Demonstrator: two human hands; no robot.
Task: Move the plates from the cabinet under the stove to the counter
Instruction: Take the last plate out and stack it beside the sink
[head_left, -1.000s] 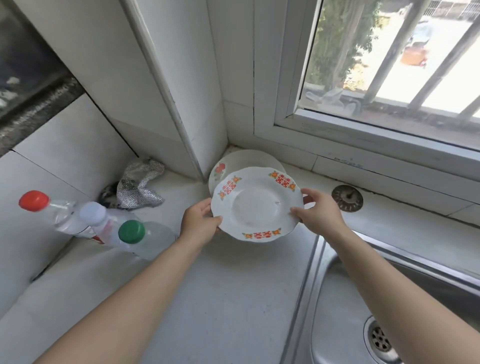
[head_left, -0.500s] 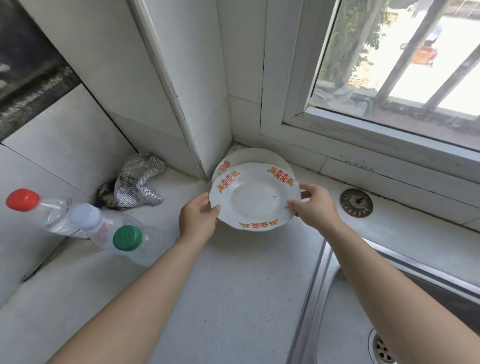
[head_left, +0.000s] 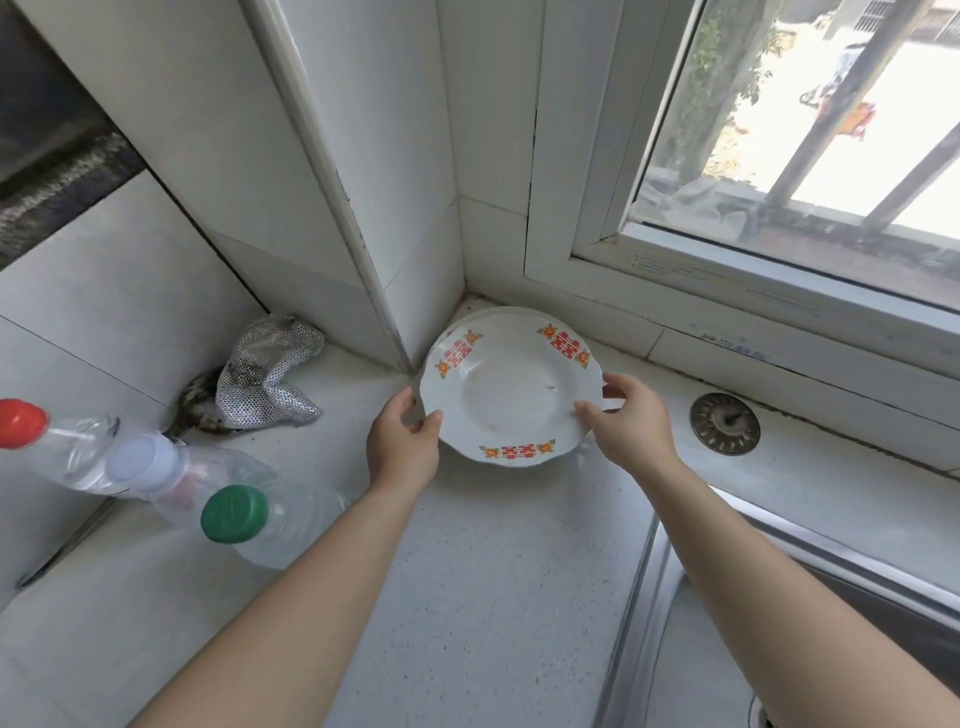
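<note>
Head view: patterned plate (head_left: 511, 395) is pinched at opposite rims by left hand (head_left: 402, 447) and right hand (head_left: 631, 428), directly above lower plate (head_left: 483, 313).

Plate (head_left: 511, 400) now lower, nearer corner plate (head_left: 493, 310).

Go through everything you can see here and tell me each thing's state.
Patterned plate: face up, held by both hands over the lower plate.
Left hand: grips its left rim.
Right hand: grips its right rim.
Lower plate: on the counter, mostly covered.
Red-capped bottle: closed.
White-capped bottle: closed.
Green-capped bottle: closed.
Mesh cloth: crumpled.
Sink strainer: lying on the counter.
</note>
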